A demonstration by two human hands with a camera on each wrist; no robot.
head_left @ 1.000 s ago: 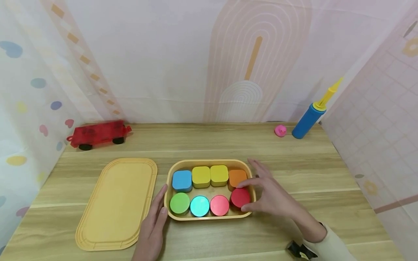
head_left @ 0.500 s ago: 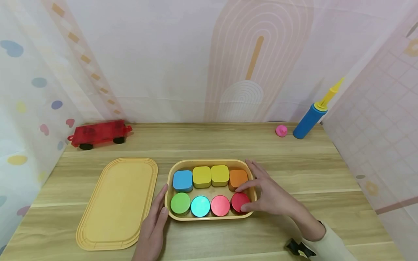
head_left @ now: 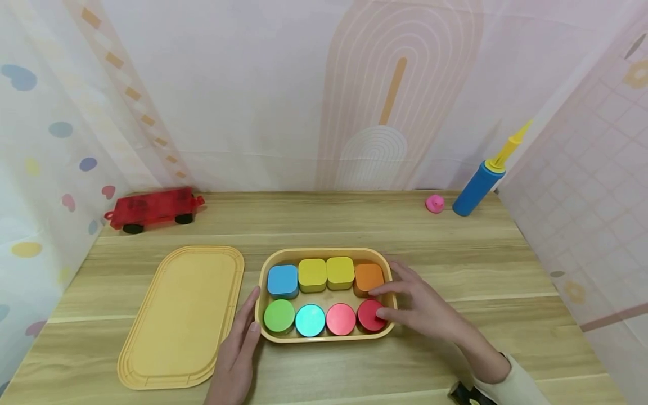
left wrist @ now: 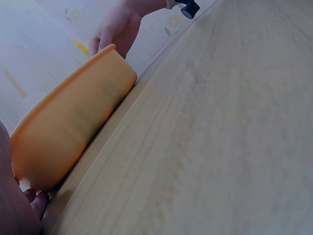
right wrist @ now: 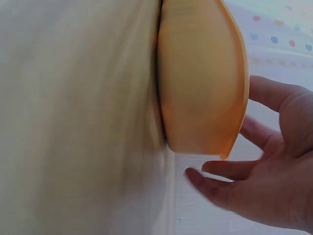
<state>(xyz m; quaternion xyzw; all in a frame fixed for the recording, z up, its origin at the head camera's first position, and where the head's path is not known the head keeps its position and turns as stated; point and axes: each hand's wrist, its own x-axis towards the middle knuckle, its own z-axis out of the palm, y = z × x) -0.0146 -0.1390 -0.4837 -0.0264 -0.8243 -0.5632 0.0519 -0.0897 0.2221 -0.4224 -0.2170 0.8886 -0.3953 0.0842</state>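
A tan oblong box [head_left: 324,338] holds two rows of small tubs in the head view. Blue [head_left: 283,280], two yellow [head_left: 312,274] and orange square-lidded tubs [head_left: 369,278] form the back row. Green [head_left: 279,315], turquoise [head_left: 310,320], pink [head_left: 341,319] and red round-lidded tubs [head_left: 370,314] stand in front. My left hand [head_left: 235,357] rests at the box's left end, fingers extended. My right hand [head_left: 430,309] reaches over the right end, thumb at the red tub's lid and index finger near the orange tub. In the right wrist view, its lower fingers [right wrist: 230,170] spread outside the box wall.
A flat tan lid [head_left: 182,318] lies left of the box. Farther back are a red toy wagon [head_left: 152,208], a pink toy duck [head_left: 435,203] and a blue-and-yellow hand pump [head_left: 478,188]. Patterned cloth walls border the wooden tabletop [head_left: 324,377].
My right hand has drawn slightly back to the right, its thumb now at the red lid's right edge. The outer fingers have come lower beside the box. My left hand stays put.
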